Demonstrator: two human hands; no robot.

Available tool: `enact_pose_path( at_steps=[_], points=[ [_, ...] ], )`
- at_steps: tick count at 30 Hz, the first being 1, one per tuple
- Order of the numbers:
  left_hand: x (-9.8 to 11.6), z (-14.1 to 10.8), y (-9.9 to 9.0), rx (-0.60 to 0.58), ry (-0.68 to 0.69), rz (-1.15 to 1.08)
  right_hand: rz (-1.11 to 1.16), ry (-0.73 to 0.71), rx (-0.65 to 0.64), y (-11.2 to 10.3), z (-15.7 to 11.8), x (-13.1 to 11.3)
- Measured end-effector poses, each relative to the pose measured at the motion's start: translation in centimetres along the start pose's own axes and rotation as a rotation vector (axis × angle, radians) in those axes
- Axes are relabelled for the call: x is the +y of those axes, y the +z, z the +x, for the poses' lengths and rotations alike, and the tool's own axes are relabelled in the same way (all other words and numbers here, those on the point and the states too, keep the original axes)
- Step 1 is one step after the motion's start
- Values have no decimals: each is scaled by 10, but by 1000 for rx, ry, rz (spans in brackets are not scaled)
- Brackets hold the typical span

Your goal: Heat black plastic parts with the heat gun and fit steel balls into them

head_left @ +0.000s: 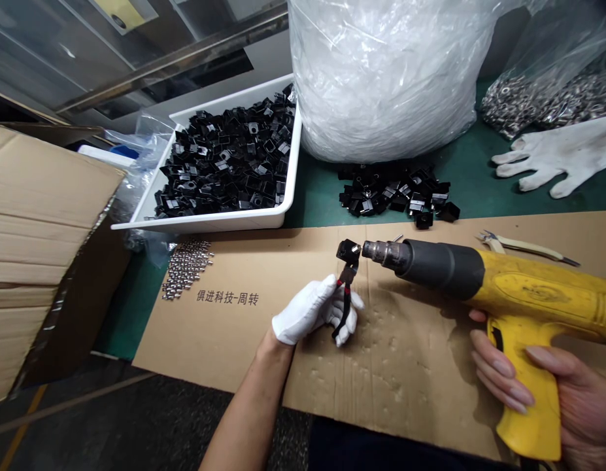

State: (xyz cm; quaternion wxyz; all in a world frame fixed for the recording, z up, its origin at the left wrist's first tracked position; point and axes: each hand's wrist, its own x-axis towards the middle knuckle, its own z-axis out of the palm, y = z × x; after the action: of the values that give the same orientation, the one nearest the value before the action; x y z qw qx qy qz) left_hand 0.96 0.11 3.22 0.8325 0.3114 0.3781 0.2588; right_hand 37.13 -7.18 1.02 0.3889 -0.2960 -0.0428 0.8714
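Observation:
My left hand (pixel 312 311), in a white glove, grips the black-and-red handles of a pair of pliers (pixel 346 301). Their jaws clamp a small black plastic part (pixel 349 250). My bare right hand (pixel 528 386) wraps around the grip of a yellow heat gun (pixel 503 281). The gun's metal nozzle points left at the clamped part, a short gap from it. Both hands are above a brown cardboard sheet (pixel 381 386) printed with Chinese characters.
A white tray (pixel 209 222) holds several black parts, and more lie heaped (pixel 391 193) beside a large clear plastic bag (pixel 381 78). On the cardboard lie small pliers (pixel 523 247) and metal beads (pixel 187 268). A spare white glove (pixel 557 157), a bag of metal rings (pixel 548 98) and a cardboard box (pixel 38 229) flank the bench.

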Motion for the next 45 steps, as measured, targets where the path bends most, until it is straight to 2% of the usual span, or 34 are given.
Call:
enact_pose_path(
  at_steps=[18, 21, 28, 32, 39, 45],
  points=[
    [-2, 0, 3, 42, 33, -4, -2, -9, 16, 1, -2, 0],
    [-6, 0, 9, 139, 94, 20, 10, -11, 15, 0, -2, 1],
    [-18, 1, 28, 500, 339, 232, 31, -41, 67, 6, -3, 4],
    [-21, 5, 33, 623, 440, 383, 25, -26, 87, 11, -5, 3],
    [-19, 6, 35, 749, 468, 765, 40, -75, 0, -2, -2, 7],
    [-20, 7, 35, 764, 478, 783, -12, -78, -11, 4, -1, 5]
  ],
)
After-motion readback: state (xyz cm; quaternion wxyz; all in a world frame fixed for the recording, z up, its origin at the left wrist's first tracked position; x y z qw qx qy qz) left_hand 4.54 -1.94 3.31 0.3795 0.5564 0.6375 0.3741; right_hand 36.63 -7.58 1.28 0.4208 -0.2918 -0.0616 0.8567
